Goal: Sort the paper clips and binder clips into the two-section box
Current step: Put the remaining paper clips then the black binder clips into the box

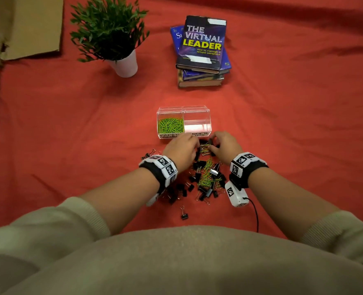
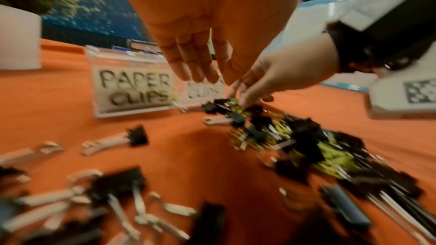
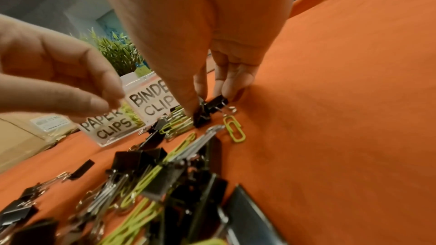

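Observation:
A clear two-section box stands on the red cloth. Its left section, labelled PAPER CLIPS, holds green paper clips; its right section, labelled BINDER CLIPS, looks empty. Just in front lies a mixed pile of black binder clips and green paper clips. My right hand pinches a black binder clip at the pile's far end, between thumb and fingers. My left hand hovers beside it, fingers fairly straight and holding nothing I can see. A single green paper clip lies near the right fingers.
A potted plant in a white pot stands at the back left, and a stack of books at the back right. Cardboard lies at the far left corner. Stray binder clips lie scattered on the cloth near me.

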`<state>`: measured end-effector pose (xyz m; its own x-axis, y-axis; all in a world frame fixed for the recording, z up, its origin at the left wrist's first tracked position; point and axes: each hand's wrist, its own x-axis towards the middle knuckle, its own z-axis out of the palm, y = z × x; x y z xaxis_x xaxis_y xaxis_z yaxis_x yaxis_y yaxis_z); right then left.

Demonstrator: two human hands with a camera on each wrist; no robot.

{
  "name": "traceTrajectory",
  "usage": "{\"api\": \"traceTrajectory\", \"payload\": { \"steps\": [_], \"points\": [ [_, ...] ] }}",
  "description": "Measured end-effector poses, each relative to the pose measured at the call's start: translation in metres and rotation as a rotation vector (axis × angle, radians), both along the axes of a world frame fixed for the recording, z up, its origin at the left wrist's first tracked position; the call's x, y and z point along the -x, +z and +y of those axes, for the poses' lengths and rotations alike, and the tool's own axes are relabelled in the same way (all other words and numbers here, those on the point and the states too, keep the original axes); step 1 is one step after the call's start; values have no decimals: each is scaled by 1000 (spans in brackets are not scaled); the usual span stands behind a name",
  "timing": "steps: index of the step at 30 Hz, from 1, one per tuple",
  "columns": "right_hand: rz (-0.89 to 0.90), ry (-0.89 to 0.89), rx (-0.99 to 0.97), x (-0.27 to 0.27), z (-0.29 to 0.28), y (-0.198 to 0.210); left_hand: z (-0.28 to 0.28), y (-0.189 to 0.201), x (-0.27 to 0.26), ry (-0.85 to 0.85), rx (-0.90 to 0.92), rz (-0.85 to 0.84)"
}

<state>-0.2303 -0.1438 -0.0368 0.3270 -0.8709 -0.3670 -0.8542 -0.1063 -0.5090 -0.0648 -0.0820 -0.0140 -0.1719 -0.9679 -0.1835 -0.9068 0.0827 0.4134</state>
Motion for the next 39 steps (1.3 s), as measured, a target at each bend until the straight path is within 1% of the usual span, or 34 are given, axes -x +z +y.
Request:
{"api": "traceTrajectory", "payload": {
  "steps": [2, 5, 8, 11, 14, 16, 20, 24, 28, 31, 33, 35, 37, 39],
  "points": [
    [-37, -27, -46, 3, 3, -1, 3, -9, 9, 5, -76, 13],
    [-54, -47, -109, 11, 6, 0, 2, -17, 14, 101, -163, 46],
    [-47, -36, -132, 23, 4, 4, 3, -20, 10, 141, -170, 42],
    [-17, -7, -138, 32, 0, 8, 3, -19, 2, 164, -176, -31],
    [15, 23, -136, 37, -2, 11, 3, -15, -2, 209, -138, -64],
    [44, 33, -133, 40, -3, 13, 3, -13, 4, 193, -104, -63],
    [102, 26, -139, 48, -4, 18, -2, -15, 25, 86, -26, -31],
    [146, 63, -141, 55, -5, 17, -8, -22, 37, 17, -60, -69],
    [130, 54, -145, 52, -5, 13, -8, -26, 37, 16, -89, -132],
    [120, 36, -99, 49, -6, 13, -7, -26, 32, 76, -105, -73],
    [69, 22, -7, 46, -6, 14, -7, -24, 29, 128, -112, -15],
    [32, 52, 49, 41, -5, 13, -6, -19, 27, 187, -109, 37],
    [61, 102, 1, 38, -3, 12, -3, -13, 25, 266, -131, 98],
    [113, 100, -48, 40, -3, 9, -1, -10, 22, 358, -154, 195]
  ]
}}
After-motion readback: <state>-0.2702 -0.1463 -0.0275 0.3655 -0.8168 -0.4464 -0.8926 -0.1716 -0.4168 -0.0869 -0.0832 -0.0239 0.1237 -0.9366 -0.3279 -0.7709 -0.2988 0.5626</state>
